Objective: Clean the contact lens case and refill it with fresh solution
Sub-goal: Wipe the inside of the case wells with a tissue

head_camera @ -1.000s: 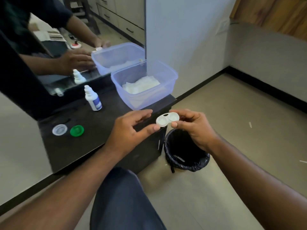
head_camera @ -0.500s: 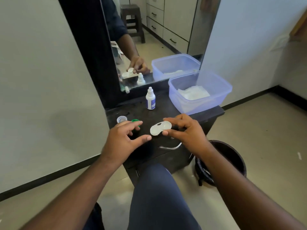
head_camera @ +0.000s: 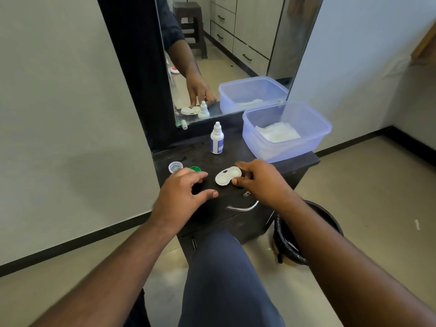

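Lens case (head_camera: pixel 228 176) pinched by right hand (head_camera: pixel 259 180).

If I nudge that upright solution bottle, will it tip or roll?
The solution bottle stands tall on a narrow base, so it probably tips easily. Its round body would likely roll once down. It looks small and plastic, so probably light.

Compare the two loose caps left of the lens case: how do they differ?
The clear cap is see-through and colourless; the green cap is opaque green. The clear cap lies in full view, farther left; the green cap is partly hidden behind the left hand. Both are small, round, and off the lens case, resting on the dark cabinet top.
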{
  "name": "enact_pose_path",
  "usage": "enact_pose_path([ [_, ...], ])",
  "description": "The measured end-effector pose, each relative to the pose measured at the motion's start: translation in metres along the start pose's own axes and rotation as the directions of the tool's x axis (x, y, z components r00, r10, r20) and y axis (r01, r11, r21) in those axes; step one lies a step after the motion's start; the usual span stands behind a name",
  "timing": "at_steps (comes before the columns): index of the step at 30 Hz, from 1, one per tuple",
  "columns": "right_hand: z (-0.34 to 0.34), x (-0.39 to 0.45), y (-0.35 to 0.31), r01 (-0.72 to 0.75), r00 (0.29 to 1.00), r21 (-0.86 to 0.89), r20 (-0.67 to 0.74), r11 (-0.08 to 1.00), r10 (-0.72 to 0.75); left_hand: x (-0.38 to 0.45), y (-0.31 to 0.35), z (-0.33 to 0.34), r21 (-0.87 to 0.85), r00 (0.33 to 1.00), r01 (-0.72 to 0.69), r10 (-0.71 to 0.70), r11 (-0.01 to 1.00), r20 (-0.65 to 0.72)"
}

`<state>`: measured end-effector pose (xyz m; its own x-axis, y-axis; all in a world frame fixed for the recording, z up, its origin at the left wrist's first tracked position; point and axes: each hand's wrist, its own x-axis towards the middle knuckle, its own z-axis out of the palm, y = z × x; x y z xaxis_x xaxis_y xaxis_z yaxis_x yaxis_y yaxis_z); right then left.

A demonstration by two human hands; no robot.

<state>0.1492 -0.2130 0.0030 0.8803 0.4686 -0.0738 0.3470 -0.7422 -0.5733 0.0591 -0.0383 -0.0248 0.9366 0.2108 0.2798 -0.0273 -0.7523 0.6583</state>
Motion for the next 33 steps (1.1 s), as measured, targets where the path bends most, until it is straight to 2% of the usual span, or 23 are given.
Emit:
enact_pose_path([
  [2,-0.003,-0.002,-0.004,-0.018,1.0,-0.041,-0.004,0.999,0.018,0.002,0.003,0.001,0.012,1.0,0.008,-0.008,1.0,-0.002],
  [4,-0.008,-0.009,-0.005,-0.031,0.999,0.028,-0.041,0.999,0.032,0.005,0.008,0.003,0.006,1.0,0.02,-0.02,1.0,0.0],
  [10,-0.061,-0.02,-0.006,0.09,0.952,0.157,-0.305,0.984,-0.038,0.02,0.027,0.014,-0.097,0.998,-0.052,0.048,0.994,-0.039],
  [13,-0.098,-0.004,-0.001,0.119,0.931,0.071,-0.355,0.99,-0.086,0.03,0.033,0.023,-0.09,0.991,-0.116,0.109,0.989,-0.076],
  [15,-0.118,0.015,0.007,0.073,0.955,-0.041,-0.286,0.996,-0.082,0.029,0.035,0.031,-0.033,0.989,-0.136,0.133,0.99,-0.069],
  [18,-0.137,0.051,0.021,-0.003,0.995,-0.27,-0.095,0.963,-0.024,0.028,0.033,0.041,0.017,0.989,-0.139,0.14,0.99,-0.039],
  [21,-0.134,0.078,0.032,0.042,0.986,-0.457,0.163,0.888,0.037,0.031,0.029,0.043,0.0,0.988,-0.152,0.152,0.988,0.005],
  [23,-0.126,0.091,0.035,0.1,0.962,-0.542,0.268,0.834,0.058,0.034,0.026,0.044,0.001,0.987,-0.162,0.162,0.987,0.008],
  [28,-0.115,0.11,0.043,0.168,0.953,-0.544,0.303,0.822,0.006,0.035,0.023,0.047,-0.021,0.988,-0.155,0.155,0.988,-0.007],
  [33,-0.112,0.111,0.05,0.155,0.955,-0.455,0.296,0.877,-0.015,0.035,0.023,0.046,-0.034,0.989,-0.148,0.148,0.988,-0.018],
])
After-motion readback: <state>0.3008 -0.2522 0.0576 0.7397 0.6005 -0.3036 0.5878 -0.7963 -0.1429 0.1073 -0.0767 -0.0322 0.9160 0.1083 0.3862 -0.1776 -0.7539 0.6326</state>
